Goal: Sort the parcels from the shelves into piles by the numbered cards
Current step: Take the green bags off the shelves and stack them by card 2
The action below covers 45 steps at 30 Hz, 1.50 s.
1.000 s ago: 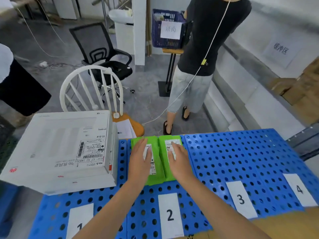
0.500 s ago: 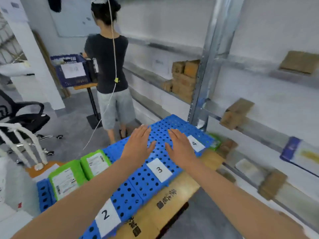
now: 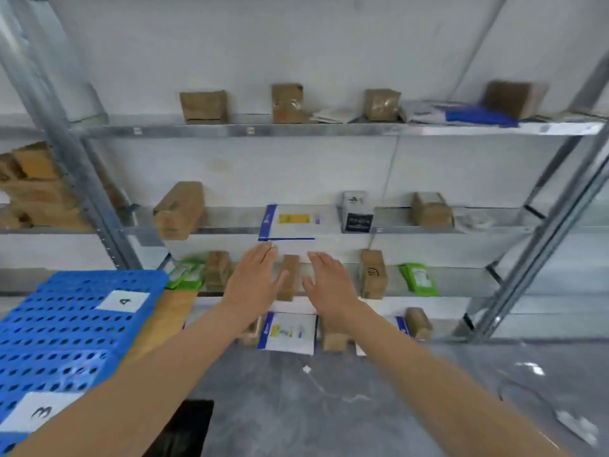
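at the far left a blue plastic pallet board (image 3: 75, 328) with rows of oval holes lies flat on a pale wooden tabletop (image 3: 164, 319). two white rectangular paper cards rest on it: the nearer card (image 3: 39, 412) reads "3", the farther card (image 3: 123, 301) reads "4". past the board's far corner, on the third shelf down of a grey galvanised metal rack (image 3: 296, 130), a glossy green plastic mailer pouch (image 3: 184, 273) with a white label sits just beside a brown taped cardboard box (image 3: 217, 270). the left hand (image 3: 253, 282) is held flat, palm down, fingers together and extended, holding nothing. between the two hands stands a narrow brown cardboard parcel (image 3: 290, 277), upright on that shelf; neither hand touches it. above it, on the second shelf, lies a flat white plastic mailer (image 3: 296, 222) with a blue edge stripe and a yellow label, print too blurred to read. the right hand (image 3: 329, 282) is likewise flat and empty, fingers extended, thumb out. right of it stands a taller brown cardboard box (image 3: 372, 275) with a dark round mark, then another crinkled green plastic pouch (image 3: 420, 278) with a white label. on the second shelf a small white and black printed carton (image 3: 356, 214) stands upright. brown boxes line the top shelf, beside a blue and white soft mailer (image 3: 461, 115).
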{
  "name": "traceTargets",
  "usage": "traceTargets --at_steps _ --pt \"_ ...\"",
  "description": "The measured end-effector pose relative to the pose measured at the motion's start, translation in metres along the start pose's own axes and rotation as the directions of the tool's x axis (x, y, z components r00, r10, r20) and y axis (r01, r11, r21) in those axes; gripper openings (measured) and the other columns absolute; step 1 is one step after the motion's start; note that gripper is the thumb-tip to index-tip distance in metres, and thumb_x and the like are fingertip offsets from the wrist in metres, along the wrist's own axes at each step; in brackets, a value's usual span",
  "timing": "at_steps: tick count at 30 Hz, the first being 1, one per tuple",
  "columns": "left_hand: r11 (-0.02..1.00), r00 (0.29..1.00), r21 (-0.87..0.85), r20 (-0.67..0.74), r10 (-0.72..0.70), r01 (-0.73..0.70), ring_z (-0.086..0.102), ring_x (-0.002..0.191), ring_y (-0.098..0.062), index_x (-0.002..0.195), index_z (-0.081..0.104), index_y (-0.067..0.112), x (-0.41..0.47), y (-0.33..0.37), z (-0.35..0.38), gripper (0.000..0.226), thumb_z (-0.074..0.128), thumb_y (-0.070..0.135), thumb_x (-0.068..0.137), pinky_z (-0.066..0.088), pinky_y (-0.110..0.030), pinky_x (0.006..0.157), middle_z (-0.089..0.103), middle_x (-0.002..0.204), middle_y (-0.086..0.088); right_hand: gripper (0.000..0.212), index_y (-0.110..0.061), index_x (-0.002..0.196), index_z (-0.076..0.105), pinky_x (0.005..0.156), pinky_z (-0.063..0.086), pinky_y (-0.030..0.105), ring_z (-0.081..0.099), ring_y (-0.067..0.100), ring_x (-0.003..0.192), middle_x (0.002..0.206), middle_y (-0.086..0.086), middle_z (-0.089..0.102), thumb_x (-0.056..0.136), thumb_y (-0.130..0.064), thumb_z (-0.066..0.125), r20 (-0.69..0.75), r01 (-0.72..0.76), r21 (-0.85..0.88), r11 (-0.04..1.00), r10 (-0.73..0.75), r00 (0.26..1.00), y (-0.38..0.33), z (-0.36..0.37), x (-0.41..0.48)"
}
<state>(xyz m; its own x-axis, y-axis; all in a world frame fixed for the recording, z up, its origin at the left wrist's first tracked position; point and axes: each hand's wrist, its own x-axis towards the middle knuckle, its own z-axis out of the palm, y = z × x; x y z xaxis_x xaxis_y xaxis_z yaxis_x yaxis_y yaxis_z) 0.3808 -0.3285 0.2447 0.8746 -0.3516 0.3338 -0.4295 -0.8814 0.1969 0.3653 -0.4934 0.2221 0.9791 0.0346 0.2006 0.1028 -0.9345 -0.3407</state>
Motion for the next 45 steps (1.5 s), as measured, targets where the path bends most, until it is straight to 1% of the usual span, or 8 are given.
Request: traceTargets --at_steps 3,8,12,19,24,33,38,45 --pt "0.992 0.993 -0.066 0.032 0.112 -0.109 0.024 0.144 -0.02 0.148 0.031 0.01 0.022 0.061 0.027 0.06 0.045 0.04 0.098 0.017 -0.032 0.118 0.028 0.156 -0.006 0.053 -0.008 0.147 0.03 0.115 0.021 0.035 0.031 0.024 0.14 0.151 0.009 0.035 0.099 -0.028 0.041 -0.03 -0.115 -0.025 0.993 0.114 0.993 0.057 -0.026 -0.026" --pt "0.947 0.949 -0.153 0.101 0.298 -0.281 0.014 0.147 -0.018 0.151 0.023 0.011 0.047 0.149 0.066 0.06 0.041 0.038 0.1 0.009 -0.029 0.118 0.018 0.159 -0.004 0.047 -0.008 0.142 0.038 0.11 0.028 0.035 0.039 0.025 0.133 0.143 0.008 0.044 0.098 -0.025 0.043 -0.082 -0.309 -0.011 0.951 0.307 0.948 0.138 -0.051 -0.066" --pt "0.905 0.919 -0.244 0.1 0.381 -0.349 0.019 0.145 -0.021 0.148 0.029 0.006 0.069 0.204 0.096 0.059 0.046 0.033 0.099 0.01 -0.027 0.117 0.025 0.157 -0.008 0.049 -0.008 0.143 0.035 0.11 0.027 0.033 0.038 0.024 0.133 0.145 0.008 0.041 0.098 -0.024 0.043 -0.074 -0.431 -0.044 0.901 0.427 0.901 0.188 -0.067 -0.086" --pt "0.875 0.879 -0.297 0.173 0.444 -0.383 0.015 0.147 -0.018 0.149 0.025 0.009 0.128 0.267 0.163 0.06 0.043 0.038 0.099 0.009 -0.031 0.12 0.021 0.158 -0.005 0.053 -0.011 0.147 0.031 0.112 0.024 0.032 0.036 0.023 0.135 0.148 0.006 0.039 0.098 -0.025 0.045 -0.057 -0.533 -0.041 0.845 0.531 0.845 0.274 -0.089 -0.063" --pt "0.884 0.871 -0.297 0.229 0.434 -0.362 0.016 0.146 -0.019 0.149 0.025 0.01 0.19 0.299 0.217 0.06 0.041 0.039 0.1 0.009 -0.029 0.118 0.022 0.158 -0.006 0.049 -0.01 0.145 0.034 0.11 0.024 0.033 0.037 0.025 0.133 0.146 0.008 0.04 0.098 -0.022 0.044 -0.024 -0.535 -0.033 0.844 0.534 0.845 0.338 -0.1 -0.02" --pt "0.908 0.859 -0.301 0.334 0.388 -0.293 0.018 0.146 -0.02 0.149 0.027 0.009 0.293 0.346 0.317 0.058 0.04 0.038 0.1 0.012 -0.032 0.12 0.023 0.157 -0.006 0.054 -0.009 0.148 0.03 0.117 0.021 0.033 0.033 0.022 0.139 0.15 0.007 0.037 0.099 -0.027 0.045 0.074 -0.537 -0.101 0.838 0.544 0.836 0.468 -0.083 0.052" --pt "0.936 0.866 -0.272 0.385 0.319 -0.223 0.03 0.141 -0.021 0.144 0.036 0.009 0.321 0.358 0.364 0.054 0.042 0.038 0.099 0.022 -0.034 0.118 0.036 0.151 -0.007 0.055 -0.009 0.149 0.028 0.116 0.022 0.035 0.033 0.025 0.139 0.151 0.008 0.036 0.1 -0.029 0.041 0.174 -0.586 -0.118 0.802 0.597 0.783 0.521 -0.061 0.083" --pt "0.969 0.886 -0.197 0.407 0.222 -0.152 0.042 0.13 -0.023 0.134 0.047 0.008 0.361 0.373 0.443 0.043 0.045 0.032 0.098 0.031 -0.035 0.113 0.049 0.138 -0.007 0.046 -0.011 0.145 0.031 0.115 0.02 0.031 0.032 0.02 0.138 0.147 0.005 0.04 0.1 -0.021 0.039 0.294 -0.457 -0.147 0.877 0.48 0.826 0.607 -0.018 0.136"
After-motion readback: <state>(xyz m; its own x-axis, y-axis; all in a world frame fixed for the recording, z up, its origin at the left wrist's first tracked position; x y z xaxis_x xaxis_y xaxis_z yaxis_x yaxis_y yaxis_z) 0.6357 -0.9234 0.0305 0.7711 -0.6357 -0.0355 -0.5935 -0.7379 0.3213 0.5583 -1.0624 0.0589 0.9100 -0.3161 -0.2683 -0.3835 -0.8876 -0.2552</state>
